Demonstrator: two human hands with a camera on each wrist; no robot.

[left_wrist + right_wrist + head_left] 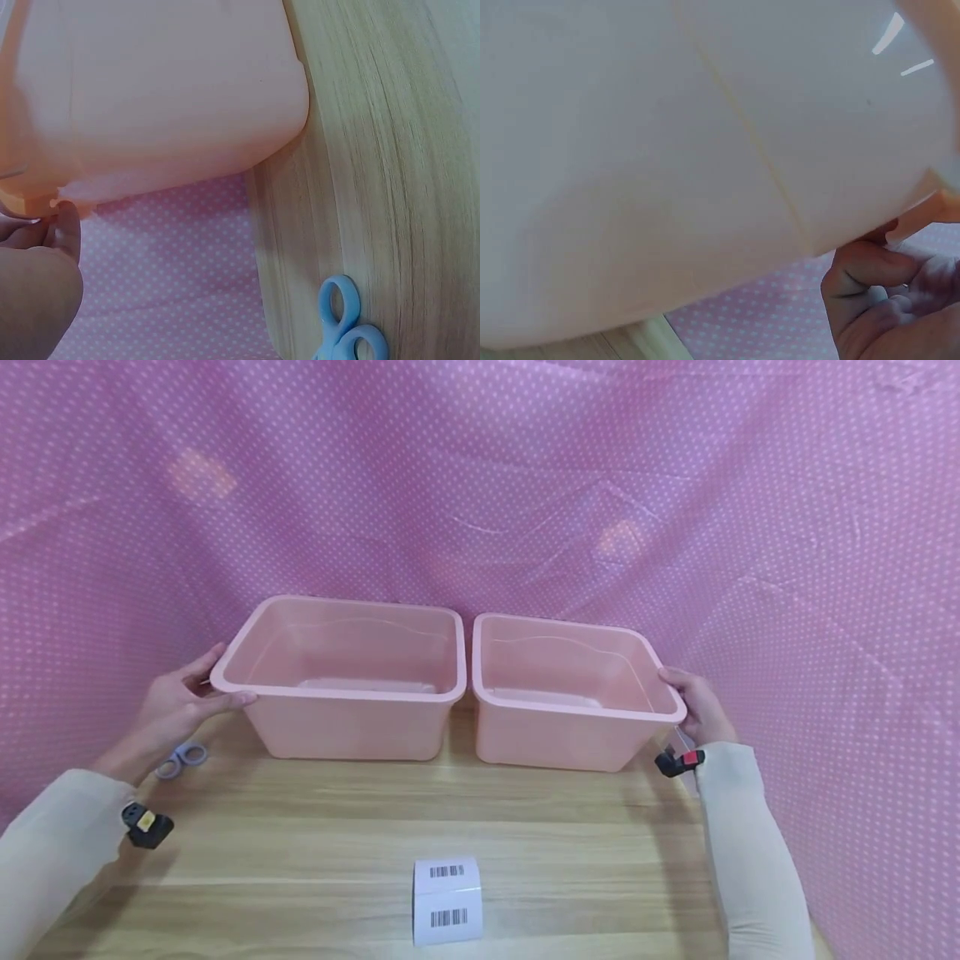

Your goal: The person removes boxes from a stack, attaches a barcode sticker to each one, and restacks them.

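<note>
Beyond a white paper barcode-label strip point(448, 902), to its left, the left hand point(171, 703) grips the outer end of a pale-pink rectangular plastic bin point(352, 728); to its right, the right hand point(702, 708) likewise grips a matching pink plastic bin point(558, 742). Both long axes run inward from the hands.

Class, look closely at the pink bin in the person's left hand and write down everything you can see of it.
The pink bin looks like smooth plastic: roughly rectangular, with rounded corners, a broad rim and walls narrowing toward the base. It has no lid, and a faint line curves along its inner wall. It appears to rest upright on the wooden table, a narrow gap separating it from the second bin. The left hand grips its outer end, thumb at the near corner.
</note>
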